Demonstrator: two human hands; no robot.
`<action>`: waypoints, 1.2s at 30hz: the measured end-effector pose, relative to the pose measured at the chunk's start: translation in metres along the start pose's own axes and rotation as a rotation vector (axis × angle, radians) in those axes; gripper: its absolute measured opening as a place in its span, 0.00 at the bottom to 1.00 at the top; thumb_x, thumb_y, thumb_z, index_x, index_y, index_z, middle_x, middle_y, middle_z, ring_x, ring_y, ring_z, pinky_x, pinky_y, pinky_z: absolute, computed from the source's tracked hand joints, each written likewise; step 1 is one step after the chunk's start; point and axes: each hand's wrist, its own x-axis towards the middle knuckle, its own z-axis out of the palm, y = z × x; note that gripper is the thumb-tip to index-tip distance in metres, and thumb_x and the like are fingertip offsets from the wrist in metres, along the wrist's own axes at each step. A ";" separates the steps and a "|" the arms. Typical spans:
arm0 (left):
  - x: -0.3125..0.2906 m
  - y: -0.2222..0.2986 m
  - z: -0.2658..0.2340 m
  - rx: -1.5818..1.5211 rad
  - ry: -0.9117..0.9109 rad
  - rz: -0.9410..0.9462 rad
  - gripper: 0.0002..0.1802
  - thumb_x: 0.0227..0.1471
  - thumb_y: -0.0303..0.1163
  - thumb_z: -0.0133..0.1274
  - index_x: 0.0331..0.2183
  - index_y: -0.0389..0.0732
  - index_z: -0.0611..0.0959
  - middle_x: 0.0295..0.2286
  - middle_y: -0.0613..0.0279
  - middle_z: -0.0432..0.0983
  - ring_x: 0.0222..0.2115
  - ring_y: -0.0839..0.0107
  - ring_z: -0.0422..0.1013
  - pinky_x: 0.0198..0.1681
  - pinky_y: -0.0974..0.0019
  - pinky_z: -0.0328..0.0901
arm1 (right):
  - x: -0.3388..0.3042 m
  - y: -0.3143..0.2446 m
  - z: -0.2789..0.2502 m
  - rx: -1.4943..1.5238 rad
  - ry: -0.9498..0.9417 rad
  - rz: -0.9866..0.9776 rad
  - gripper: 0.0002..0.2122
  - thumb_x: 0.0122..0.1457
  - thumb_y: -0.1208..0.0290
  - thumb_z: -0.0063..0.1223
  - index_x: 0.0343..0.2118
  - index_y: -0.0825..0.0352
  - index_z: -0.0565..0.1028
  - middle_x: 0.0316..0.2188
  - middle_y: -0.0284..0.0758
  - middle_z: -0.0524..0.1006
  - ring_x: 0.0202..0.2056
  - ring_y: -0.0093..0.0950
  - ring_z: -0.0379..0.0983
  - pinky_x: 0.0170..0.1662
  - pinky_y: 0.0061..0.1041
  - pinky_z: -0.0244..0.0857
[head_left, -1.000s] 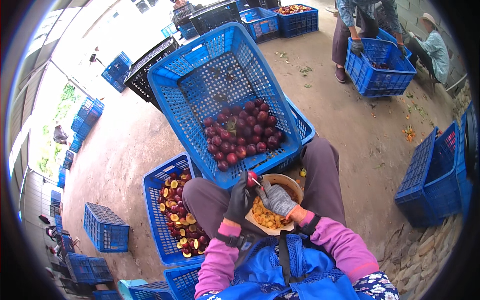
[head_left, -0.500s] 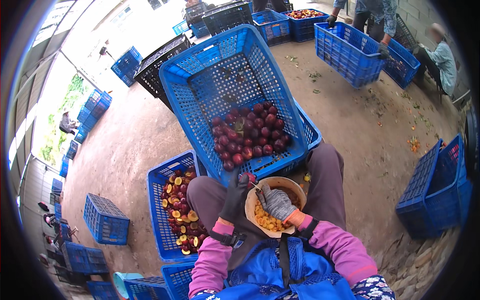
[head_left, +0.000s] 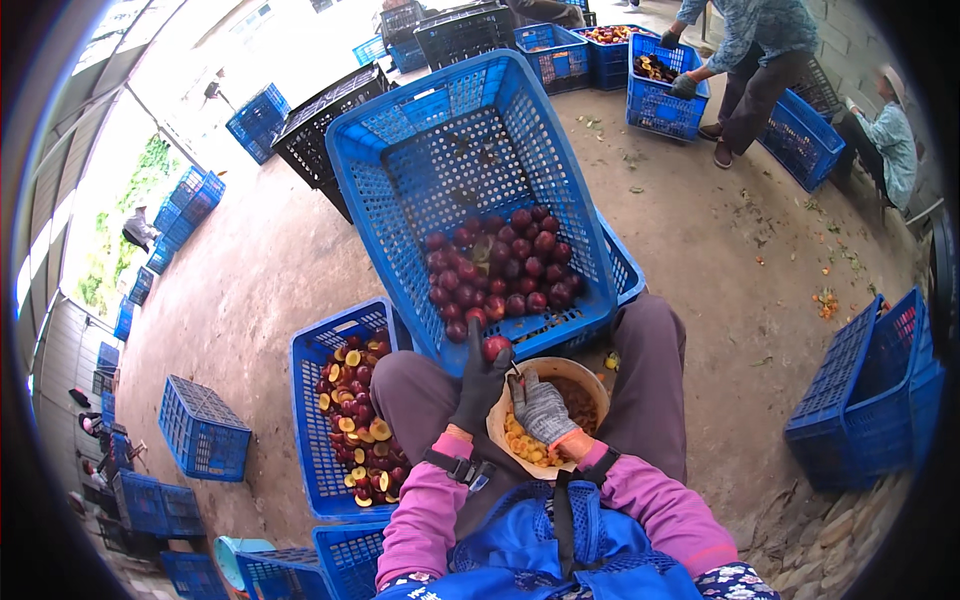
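Holding red plum in left hand, at near end of big crate. Right hand grips thin tool over bucket of yellow bits. Cut plums fill left box.

Daylight floods in from upper left, background blown white; concrete floor bright, shadows soft; faint glints on dark red plums; black fisheye rim, edges bow
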 end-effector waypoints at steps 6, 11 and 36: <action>0.004 -0.025 -0.013 -0.248 -0.113 -0.094 0.34 0.50 0.28 0.47 0.56 0.37 0.52 0.48 0.51 0.60 0.45 0.63 0.61 0.49 0.64 0.56 | 0.001 -0.008 -0.009 0.008 0.017 -0.014 0.18 0.56 0.59 0.40 0.35 0.75 0.67 0.11 0.48 0.68 0.15 0.44 0.67 0.19 0.41 0.59; 0.014 -0.015 0.016 0.125 0.075 0.093 0.29 0.49 0.28 0.47 0.52 0.35 0.58 0.44 0.52 0.63 0.43 0.64 0.63 0.47 0.64 0.58 | 0.002 -0.002 -0.008 0.044 0.090 -0.004 0.19 0.56 0.61 0.42 0.38 0.76 0.67 0.13 0.49 0.69 0.16 0.43 0.67 0.19 0.41 0.58; 0.038 0.038 -0.009 0.425 -0.333 0.090 0.52 0.37 0.21 0.56 0.58 0.42 0.43 0.35 0.58 0.68 0.35 0.70 0.66 0.41 0.69 0.62 | 0.001 0.019 -0.033 -0.281 -0.137 -0.334 0.17 0.50 0.80 0.42 0.45 0.77 0.68 0.33 0.55 0.72 0.29 0.40 0.72 0.31 0.31 0.67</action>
